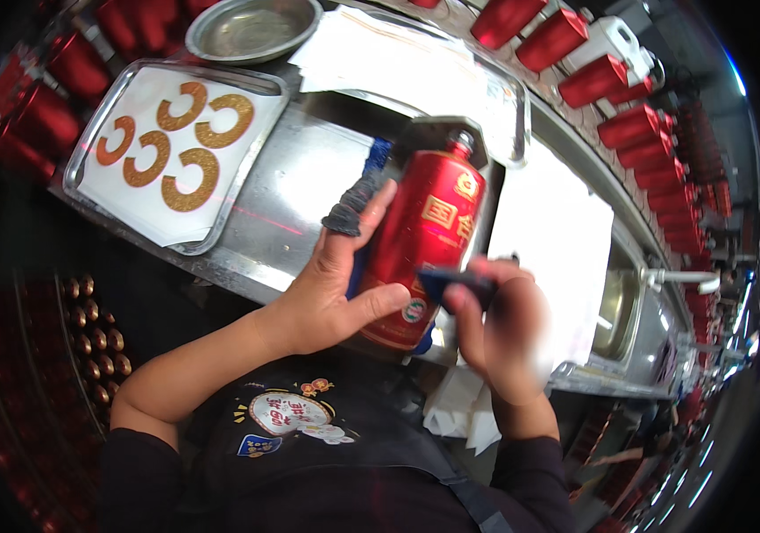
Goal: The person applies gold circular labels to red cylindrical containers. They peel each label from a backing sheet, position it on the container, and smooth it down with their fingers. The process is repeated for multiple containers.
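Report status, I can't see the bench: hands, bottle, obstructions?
Left hand gripping red bottle. Right hand pressing a dark pad on bottle's side. Tray of gold rings sits apart.

Five gold C-shaped labels (171, 140), one red bottle (423, 244) in hand, one round metal bowl (252, 28), two steel trays (247, 178).

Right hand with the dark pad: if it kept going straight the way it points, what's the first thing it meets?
The right hand points its dark pad leftward at the red bottle, so it would likely meet the bottle's lower body first, beside the left hand. Whether they already touch is unclear.
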{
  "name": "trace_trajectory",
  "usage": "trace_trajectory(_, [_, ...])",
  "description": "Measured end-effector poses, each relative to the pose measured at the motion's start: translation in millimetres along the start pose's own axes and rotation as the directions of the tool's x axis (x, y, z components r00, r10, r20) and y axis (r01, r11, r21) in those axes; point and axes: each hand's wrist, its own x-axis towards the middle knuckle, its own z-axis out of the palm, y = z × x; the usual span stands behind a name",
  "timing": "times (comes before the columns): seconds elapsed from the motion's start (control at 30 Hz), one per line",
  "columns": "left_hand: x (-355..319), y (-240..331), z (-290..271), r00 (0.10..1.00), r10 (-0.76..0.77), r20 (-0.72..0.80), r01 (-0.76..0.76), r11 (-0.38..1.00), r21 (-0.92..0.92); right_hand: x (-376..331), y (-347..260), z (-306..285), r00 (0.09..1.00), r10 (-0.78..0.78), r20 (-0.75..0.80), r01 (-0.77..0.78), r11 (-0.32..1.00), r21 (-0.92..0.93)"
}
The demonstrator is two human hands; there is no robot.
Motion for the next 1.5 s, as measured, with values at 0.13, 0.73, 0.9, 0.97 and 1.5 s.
trace_trajectory(0.13, [7, 1, 0, 1.0, 0.019, 0.0, -0.019, 0.998, -0.054, 11, 38, 0, 0.894, 0.268, -0.36, -0.215, 0.96, 0.182])
trace_trajectory(0.73, [-13, -21, -18, 0.995, 0.045, -0.084, -0.05, 0.997, -0.052, 5, -1, 12, 0.892, -0.445, 0.078, 0.449, 0.85, -0.276])
trace_trajectory(0.9, [-24, -18, -20, 0.993, 0.014, -0.113, -0.029, 0.99, -0.137, -41, -27, 24, 0.849, -0.521, 0.089, 0.528, 0.834, -0.161])
trace_trajectory(0.97, [-25, -18, -19, 0.995, 0.03, -0.097, -0.042, 0.992, -0.122, -42, -22, 25, 0.893, -0.449, 0.039, 0.438, 0.842, -0.316])
trace_trajectory(1.5, [-21, -18, -3, 0.987, 0.092, -0.129, -0.115, 0.977, -0.182, -33, -35, 19, 0.789, -0.467, 0.399, 0.563, 0.81, -0.164])
